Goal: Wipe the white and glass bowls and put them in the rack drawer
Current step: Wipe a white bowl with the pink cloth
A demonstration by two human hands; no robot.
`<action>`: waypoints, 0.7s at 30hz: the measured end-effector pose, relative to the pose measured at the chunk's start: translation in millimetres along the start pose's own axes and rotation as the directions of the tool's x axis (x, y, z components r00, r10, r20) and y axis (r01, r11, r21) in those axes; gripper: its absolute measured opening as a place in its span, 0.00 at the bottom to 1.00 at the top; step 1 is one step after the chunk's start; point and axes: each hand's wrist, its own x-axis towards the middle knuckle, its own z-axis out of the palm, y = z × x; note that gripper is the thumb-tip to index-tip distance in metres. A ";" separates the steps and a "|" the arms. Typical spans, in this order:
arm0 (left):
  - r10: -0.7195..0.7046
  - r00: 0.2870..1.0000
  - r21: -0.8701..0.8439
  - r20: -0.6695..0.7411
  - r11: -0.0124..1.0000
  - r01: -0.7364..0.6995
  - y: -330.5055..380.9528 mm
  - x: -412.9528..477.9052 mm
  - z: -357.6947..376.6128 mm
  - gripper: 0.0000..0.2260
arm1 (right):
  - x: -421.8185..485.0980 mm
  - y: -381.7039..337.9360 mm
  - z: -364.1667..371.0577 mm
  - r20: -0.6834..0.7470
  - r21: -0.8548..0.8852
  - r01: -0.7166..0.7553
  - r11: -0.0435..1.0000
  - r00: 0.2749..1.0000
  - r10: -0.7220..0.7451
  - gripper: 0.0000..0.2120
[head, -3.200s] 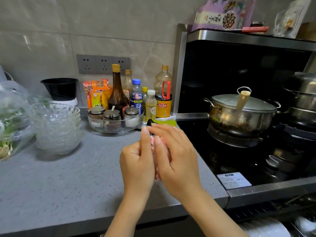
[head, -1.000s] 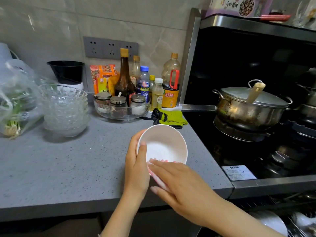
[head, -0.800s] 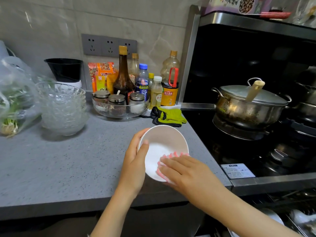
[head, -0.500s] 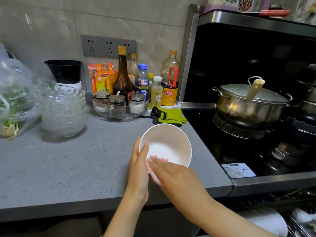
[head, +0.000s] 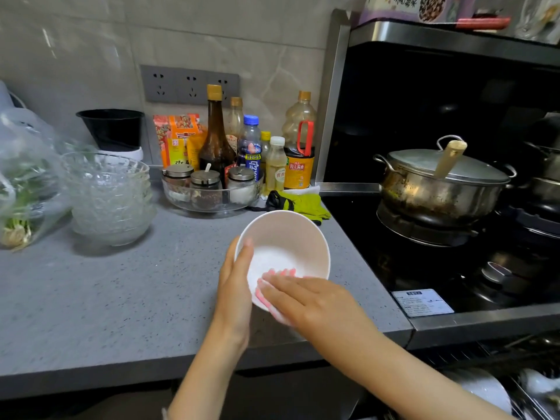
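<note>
- White bowl [head: 288, 237]: held tilted above the near edge of the grey surface [head: 106, 298], its opening facing the camera.
- Left hand [head: 235, 286]: grips the white bowl's left rim, thumb laid inside; the other fingers are hidden behind the wall.
- Right hand [head: 309, 301]: fingers flat, pressing a pink cloth [head: 278, 272] against the white bowl's inner wall; thumb unseen.
- Glass bowls [head: 110, 198]: one nested stack on the surface, well left of the white bowl.
- Green glove [head: 306, 203]: just behind the white bowl.
- Lidded pot [head: 439, 189]: right of the white bowl, on the stove.
- Rack drawer [head: 530, 398]: below and right of the white bowl, partly in view.
</note>
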 end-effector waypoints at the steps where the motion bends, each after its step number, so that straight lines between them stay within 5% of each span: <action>1: 0.036 0.999 0.064 0.029 0.997 -0.038 3.9 2.8 -4.7 0.14 | -3.6 6.8 -2.3 0.018 -0.002 0.045 0.999 0.999 -0.045 0.23; 5: 0.089 0.991 0.113 0.103 0.988 -0.101 5.5 2.4 -6.5 0.09 | -8.9 17.2 -3.7 0.067 -0.059 0.077 0.995 0.995 -0.073 0.22; 10: -0.002 0.999 -0.091 -0.037 0.996 -0.001 -10.9 -7.4 11.3 0.11 | 8.2 -9.7 2.3 0.003 -0.068 -0.155 0.986 0.988 0.155 0.17; 14: -0.061 0.996 -0.077 -0.068 0.995 0.056 -4.9 -2.1 2.9 0.17 | 1.3 -7.1 4.6 -0.031 -0.033 -0.059 0.998 0.998 0.058 0.13; 17: -0.002 1.000 0.024 -0.004 1.000 0.002 4.8 1.3 -7.1 0.13 | -5.3 5.4 4.1 -0.016 -0.068 0.019 0.998 1.000 -0.020 0.08; 21: -0.024 1.000 -0.039 -0.009 0.999 0.024 5.5 -2.9 -1.9 0.14 | 1.1 2.4 3.4 -0.026 -0.037 -0.023 0.999 0.999 0.022 0.18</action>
